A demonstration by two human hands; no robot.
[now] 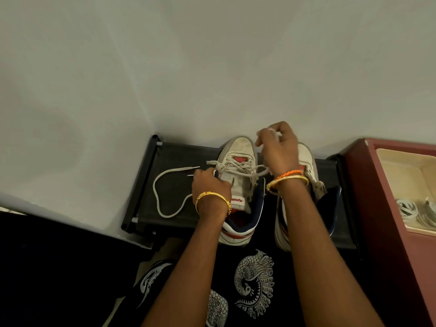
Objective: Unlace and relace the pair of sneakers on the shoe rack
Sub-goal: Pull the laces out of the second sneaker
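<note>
i am looking down at two white sneakers that sit side by side on a black shoe rack (174, 185) against a pale wall (212, 67).

my left hand (211, 185) rests on the left sneaker (238, 185). its fingers are curled on the side of the shoe near the tongue, and they hold the shoe there. there is a gold bangle (212, 199) on that wrist.

my right hand (279, 149) is lifted up above the toes of the shoes. its fingers are bent and they pinch a bit of the grey lace (236, 167). the lace runs down from my fingers to the holes of the left sneaker, where it crosses back and forth in a loose way. the other end of the lace lies in a long loop on the rack, to the left of the shoe, with its tip pointing at my left hand. my right wrist has an orange bangle and a gold one.

the right sneaker (309, 166) is mostly hidden under my right arm. i can see its white toe and its dark blue inside.

to the right of the rack there is a dark red cabinet (382, 208). a cream tray (405, 166) sits on it, and some white laces (410, 211) lie in the tray.

my black clothes with white bird prints (254, 282) are at the bottom.
</note>
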